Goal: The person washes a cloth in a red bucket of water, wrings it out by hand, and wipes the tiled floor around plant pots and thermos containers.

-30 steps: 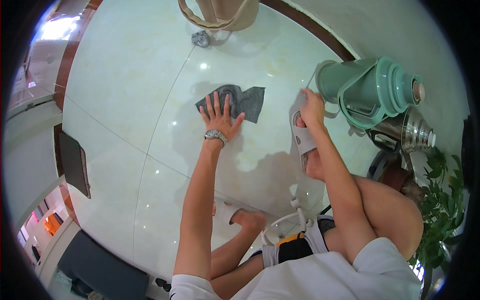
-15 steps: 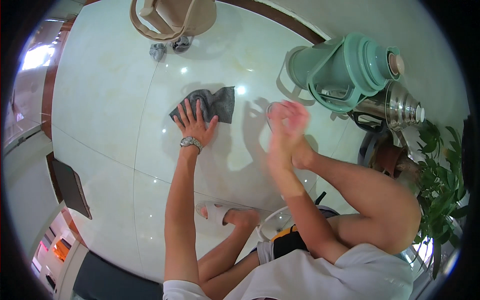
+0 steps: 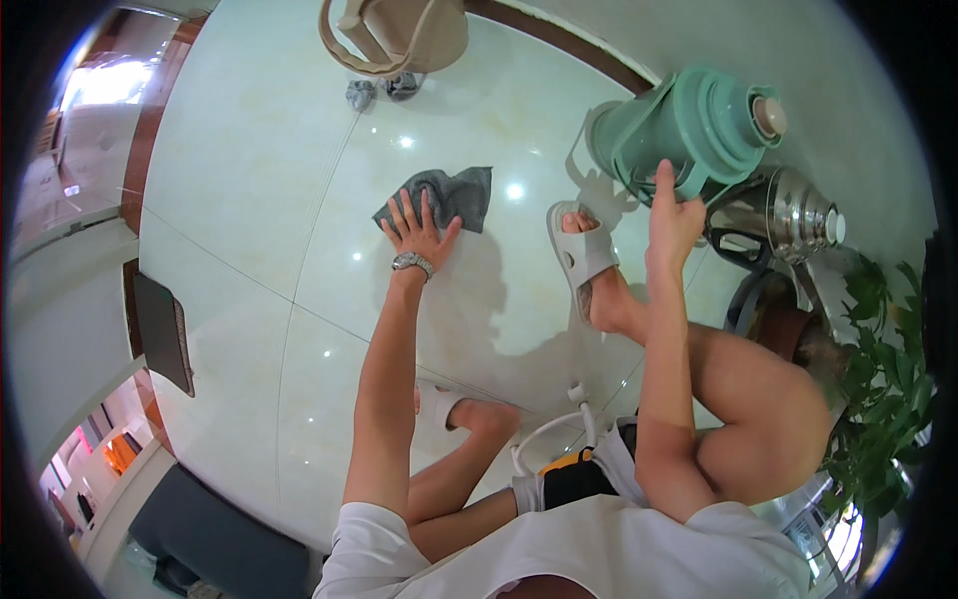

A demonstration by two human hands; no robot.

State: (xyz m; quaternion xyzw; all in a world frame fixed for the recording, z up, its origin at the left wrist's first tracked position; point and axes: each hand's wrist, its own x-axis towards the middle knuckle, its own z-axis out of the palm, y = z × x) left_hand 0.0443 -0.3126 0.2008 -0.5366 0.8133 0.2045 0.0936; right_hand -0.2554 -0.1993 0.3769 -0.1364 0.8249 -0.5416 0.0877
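My left hand (image 3: 417,240), a metal-banded watch on its wrist, lies flat with spread fingers on a crumpled dark grey cloth (image 3: 464,198) on the floor. To the right, my right hand (image 3: 676,222) is closed at the side handle of a pale green thermos flask (image 3: 644,140), its thumb pointing up along the body. The fingers' inner side is hidden. The flask has a beige stopper (image 3: 768,116) and a carrying handle. Just behind it stands a shiny steel thermos (image 3: 783,215) with a black handle and white top.
A beige bucket-like container with a handle (image 3: 439,40) stands at the far side, two small grey crumpled pieces (image 3: 360,95) beside it. My sandalled foot (image 3: 584,245) rests between cloth and flask. A potted plant (image 3: 868,369) is at the right; a dark mat (image 3: 165,334) at the left.
My right hand has swung right from above my foot to the green flask's handle. The flask's top seems slightly shifted. The whole view has turned a little; my left hand stays on the cloth.
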